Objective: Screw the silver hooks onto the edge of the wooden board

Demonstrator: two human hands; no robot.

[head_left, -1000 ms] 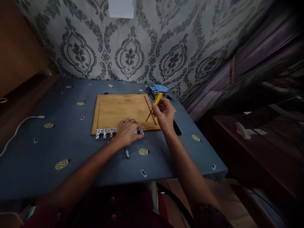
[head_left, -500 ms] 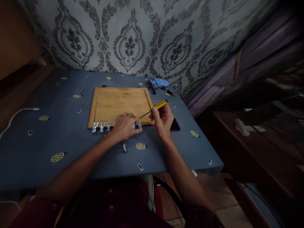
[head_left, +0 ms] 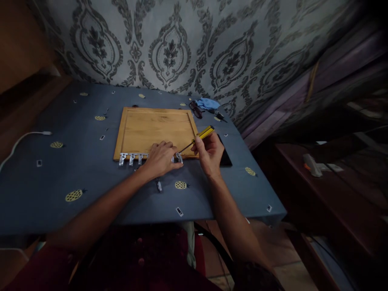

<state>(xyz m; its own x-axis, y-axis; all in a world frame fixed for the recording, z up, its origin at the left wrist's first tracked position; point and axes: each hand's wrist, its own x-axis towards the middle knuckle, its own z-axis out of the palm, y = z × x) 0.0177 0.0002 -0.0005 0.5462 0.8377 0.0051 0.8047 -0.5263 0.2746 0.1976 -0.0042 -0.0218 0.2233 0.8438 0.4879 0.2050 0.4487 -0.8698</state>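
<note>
Right grip (head_left: 209, 152): closed around the yellow-handled screwdriver (head_left: 203, 133), whose shaft slants down-left with its tip at the right end of the metal hook rail (head_left: 131, 156). Left grip (head_left: 160, 159): palm down, fingers loose, pressing on that rail, which lies along the near edge of the wooden board (head_left: 156, 127) on the blue-covered desk (head_left: 60, 178). Beyond the board: glasses (head_left: 195, 109), blue cloth (head_left: 208, 104).

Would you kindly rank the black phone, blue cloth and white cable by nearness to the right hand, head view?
1. Black phone, just beside the right hand.
2. Blue cloth, back by the wall.
3. White cable, far left.
</note>
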